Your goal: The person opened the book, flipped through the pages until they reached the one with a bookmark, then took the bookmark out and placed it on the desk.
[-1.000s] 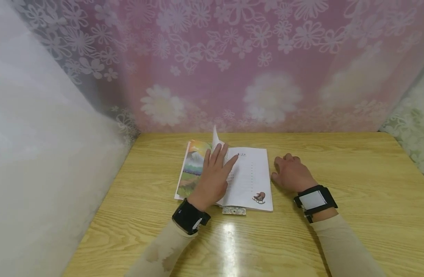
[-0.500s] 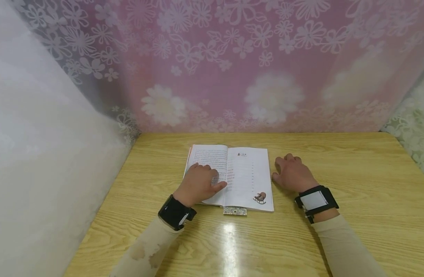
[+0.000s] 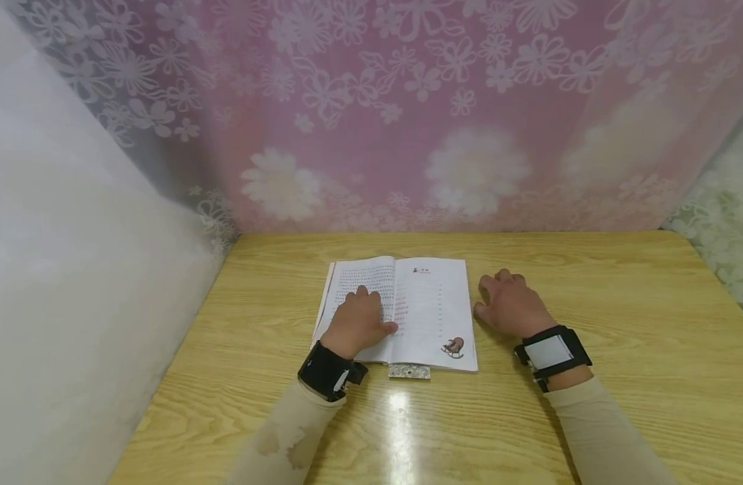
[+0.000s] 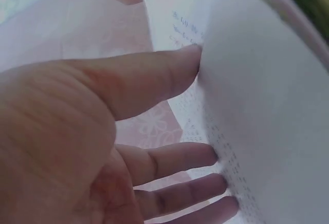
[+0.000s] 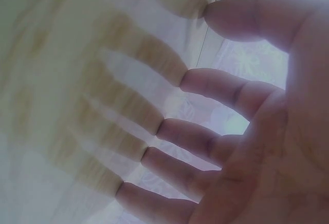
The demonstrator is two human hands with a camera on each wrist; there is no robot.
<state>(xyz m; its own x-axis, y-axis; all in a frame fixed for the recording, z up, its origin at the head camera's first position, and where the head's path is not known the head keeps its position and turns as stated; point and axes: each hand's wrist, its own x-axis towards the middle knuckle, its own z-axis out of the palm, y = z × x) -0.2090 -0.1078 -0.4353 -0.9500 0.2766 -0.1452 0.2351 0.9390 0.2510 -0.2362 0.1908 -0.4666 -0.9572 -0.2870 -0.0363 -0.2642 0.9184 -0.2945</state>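
An open book lies on the wooden table, its left page full of printed text and its right page bearing a short list and a small rocking-chair picture. My left hand rests on the left page, thumb near the spine. In the left wrist view its fingertips touch the paper, fingers spread and nothing pinched. Right of the book, my right hand rests on the table, apart from the page edge. The right wrist view shows its fingertips set on the glossy tabletop, holding nothing.
A patterned strip sticks out below the book's spine. The wooden table meets a pink flowered curtain at the back and a white covering at the left. Both wrists wear black straps with devices.
A page standing up near the spine has come down to the left, covering the colourful picture page. My left hand moved down and left with it, then slightly right. The right hand stayed put.
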